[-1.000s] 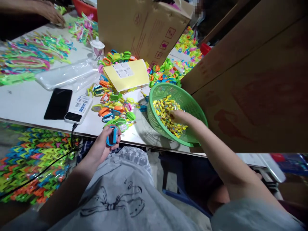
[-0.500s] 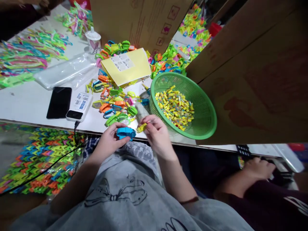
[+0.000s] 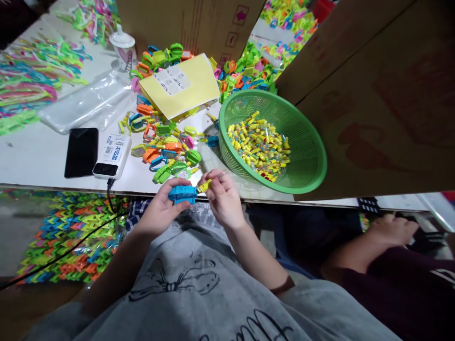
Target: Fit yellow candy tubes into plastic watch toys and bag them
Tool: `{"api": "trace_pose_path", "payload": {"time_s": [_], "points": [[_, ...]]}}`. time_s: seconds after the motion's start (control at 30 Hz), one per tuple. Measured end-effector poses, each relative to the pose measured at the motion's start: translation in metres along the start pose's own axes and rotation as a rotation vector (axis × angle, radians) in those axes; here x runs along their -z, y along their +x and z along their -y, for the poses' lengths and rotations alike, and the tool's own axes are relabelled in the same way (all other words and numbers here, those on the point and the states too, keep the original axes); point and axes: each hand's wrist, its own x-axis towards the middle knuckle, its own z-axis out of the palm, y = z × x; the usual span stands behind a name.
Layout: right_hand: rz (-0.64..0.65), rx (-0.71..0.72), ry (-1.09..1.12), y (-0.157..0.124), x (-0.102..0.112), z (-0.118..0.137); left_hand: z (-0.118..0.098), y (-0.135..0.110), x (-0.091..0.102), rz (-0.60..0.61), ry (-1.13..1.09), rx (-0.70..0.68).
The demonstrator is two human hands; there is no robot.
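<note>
My left hand (image 3: pixel 161 208) grips a blue plastic toy piece (image 3: pixel 182 193) just below the table's near edge. My right hand (image 3: pixel 223 199) pinches a small yellow wrapped piece (image 3: pixel 204 186) against the blue piece's right end. A green mesh basket (image 3: pixel 308 156) with several small yellow wrapped pieces (image 3: pixel 259 150) stands on the white table (image 3: pixel 35 151) to the right of my hands. A heap of coloured plastic toy pieces (image 3: pixel 167 151) lies just beyond my hands.
A black phone (image 3: pixel 81 151) and a white power bank (image 3: pixel 113 155) with a cable lie at the left. A yellow envelope (image 3: pixel 181 85), a clear bag (image 3: pixel 81 102), a cup (image 3: pixel 123 45) and cardboard boxes (image 3: pixel 373 94) stand around. Another person's hand (image 3: pixel 389 229) rests at the lower right.
My right hand left the green basket with a yellow piece and came to the blue piece. My left hand turned the blue piece flat. The view dropped lower.
</note>
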Motion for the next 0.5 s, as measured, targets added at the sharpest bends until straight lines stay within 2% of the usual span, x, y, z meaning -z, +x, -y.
{"api": "trace_pose_path", "payload": {"time_s": [0.13,0.2,0.33,0.43,0.5], "points": [[0.05,0.016,0.008,-0.003,0.003,-0.003,-0.005,-0.002,-0.001,-0.012,0.116,-0.037],[0.046,0.002,0.027,-0.003,0.002,-0.003,-0.006,-0.003,-0.002,-0.026,0.192,-0.11],[-0.067,-0.043,0.125,-0.006,-0.005,0.0,-0.005,-0.006,-0.004,-0.114,0.5,-0.456],[-0.161,-0.144,0.226,-0.011,-0.013,0.002,-0.005,-0.007,-0.006,-0.229,0.731,-0.672],[-0.172,-0.202,0.28,-0.015,-0.019,0.004,-0.006,-0.007,-0.007,-0.281,0.844,-0.819]]}}
